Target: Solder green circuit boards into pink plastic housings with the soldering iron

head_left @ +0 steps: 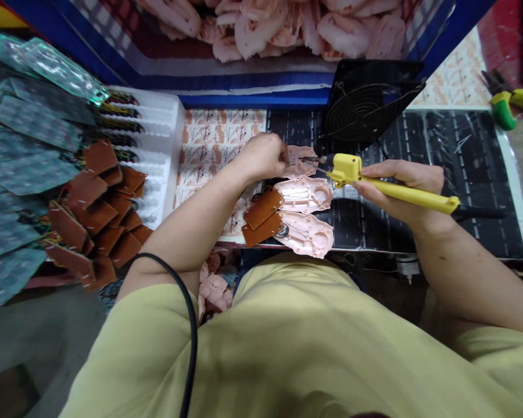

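My right hand [401,184] is closed around a yellow soldering iron [387,186], its tip pointing left at a pink plastic shell [300,162]. My left hand [265,155] is closed in a pinch at that same shell, holding something thin I cannot make out. Two more pink shells [307,194] [311,233] lie just below on the bench, each wired to a brown circuit board [262,209] [261,229].
A black fan [361,107] stands behind the work spot. A blue bin [287,29] of pink shells sits at the back. A pile of brown boards [100,215], green panels [26,151] and a white tray [157,145] lie left. Yellow-green pliers [509,104] rest at right.
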`<control>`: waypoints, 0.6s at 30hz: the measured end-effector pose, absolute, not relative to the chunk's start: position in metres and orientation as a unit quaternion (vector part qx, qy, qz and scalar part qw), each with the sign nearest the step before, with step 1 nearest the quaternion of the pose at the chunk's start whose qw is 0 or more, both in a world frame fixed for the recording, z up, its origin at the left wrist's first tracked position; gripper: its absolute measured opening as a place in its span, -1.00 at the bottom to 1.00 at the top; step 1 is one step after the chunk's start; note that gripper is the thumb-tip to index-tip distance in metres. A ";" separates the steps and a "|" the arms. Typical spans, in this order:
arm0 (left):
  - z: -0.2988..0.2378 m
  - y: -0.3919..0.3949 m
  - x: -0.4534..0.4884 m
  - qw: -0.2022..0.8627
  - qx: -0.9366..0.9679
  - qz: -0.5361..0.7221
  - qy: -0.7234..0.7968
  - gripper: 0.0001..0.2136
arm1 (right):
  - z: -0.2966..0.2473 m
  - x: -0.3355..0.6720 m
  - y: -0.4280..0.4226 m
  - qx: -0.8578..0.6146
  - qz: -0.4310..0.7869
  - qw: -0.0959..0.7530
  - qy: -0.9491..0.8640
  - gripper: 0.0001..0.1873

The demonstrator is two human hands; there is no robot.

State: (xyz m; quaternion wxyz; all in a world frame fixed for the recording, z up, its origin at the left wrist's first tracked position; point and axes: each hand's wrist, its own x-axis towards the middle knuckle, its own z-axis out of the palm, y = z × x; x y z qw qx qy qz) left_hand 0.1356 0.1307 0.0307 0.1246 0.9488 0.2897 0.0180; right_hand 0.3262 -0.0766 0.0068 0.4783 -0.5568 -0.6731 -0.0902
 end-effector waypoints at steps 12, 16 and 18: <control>0.039 0.133 0.133 0.132 0.937 0.045 0.322 -0.71 | 0.006 0.327 -0.074 -0.616 -0.055 0.475 -0.627 -0.76; 0.038 0.130 0.139 0.110 0.931 0.021 0.348 -0.75 | 0.006 0.330 -0.069 -0.601 -0.057 0.490 -0.629 -0.80; 0.041 0.128 0.140 0.108 0.930 -0.003 0.352 -0.74 | 0.005 0.333 -0.067 -0.599 -0.070 0.494 -0.626 -0.79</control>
